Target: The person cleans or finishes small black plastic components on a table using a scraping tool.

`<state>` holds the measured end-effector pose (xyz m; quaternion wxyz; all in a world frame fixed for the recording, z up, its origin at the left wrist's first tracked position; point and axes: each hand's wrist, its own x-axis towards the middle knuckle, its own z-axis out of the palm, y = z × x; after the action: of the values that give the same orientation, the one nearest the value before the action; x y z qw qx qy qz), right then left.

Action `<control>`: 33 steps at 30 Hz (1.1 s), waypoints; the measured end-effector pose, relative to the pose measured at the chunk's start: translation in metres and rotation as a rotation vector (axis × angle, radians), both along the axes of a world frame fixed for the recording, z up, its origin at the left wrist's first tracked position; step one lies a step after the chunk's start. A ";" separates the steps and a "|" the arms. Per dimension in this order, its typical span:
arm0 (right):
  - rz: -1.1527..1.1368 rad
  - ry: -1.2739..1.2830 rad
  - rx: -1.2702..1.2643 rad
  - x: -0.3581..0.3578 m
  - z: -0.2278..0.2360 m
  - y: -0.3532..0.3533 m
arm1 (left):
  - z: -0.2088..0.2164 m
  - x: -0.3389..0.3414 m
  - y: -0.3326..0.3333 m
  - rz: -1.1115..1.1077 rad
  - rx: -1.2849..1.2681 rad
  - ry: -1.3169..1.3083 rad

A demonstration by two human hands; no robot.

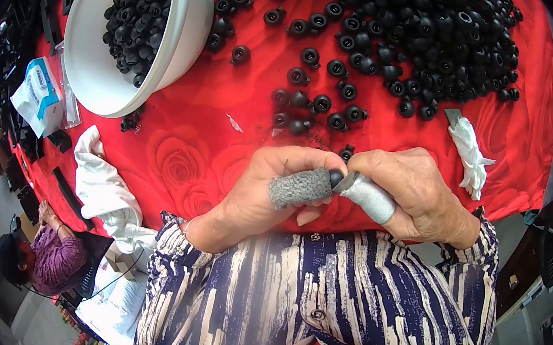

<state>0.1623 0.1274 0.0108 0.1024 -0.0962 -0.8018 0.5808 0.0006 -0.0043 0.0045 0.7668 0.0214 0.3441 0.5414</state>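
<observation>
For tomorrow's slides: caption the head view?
Left hand and right hand meet at a small black part over red cloth strewn with black pieces.

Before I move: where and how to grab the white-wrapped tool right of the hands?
I'd pinch the white wrap across its middle, from the near side. It lies long and narrow, running away from the person, with the bare flat grey tip at the far end; that tip may be sharp, so keep clear.
</observation>
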 end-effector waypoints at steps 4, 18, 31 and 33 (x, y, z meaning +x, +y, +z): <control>0.067 0.054 -0.096 0.002 0.000 0.005 | -0.002 -0.002 0.001 -0.014 0.017 0.003; -0.082 0.272 0.564 -0.001 -0.011 -0.007 | -0.005 0.001 -0.001 0.081 -0.078 -0.149; -0.053 0.341 0.738 0.003 -0.002 -0.012 | -0.009 0.013 -0.002 0.119 -0.038 -0.134; -0.052 0.287 0.742 0.006 -0.001 -0.013 | -0.009 0.016 -0.001 0.104 -0.011 -0.151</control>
<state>0.1688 0.1140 0.0102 0.2557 0.0092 -0.9321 0.2563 0.0166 -0.0049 -0.0040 0.7614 -0.0414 0.2889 0.5788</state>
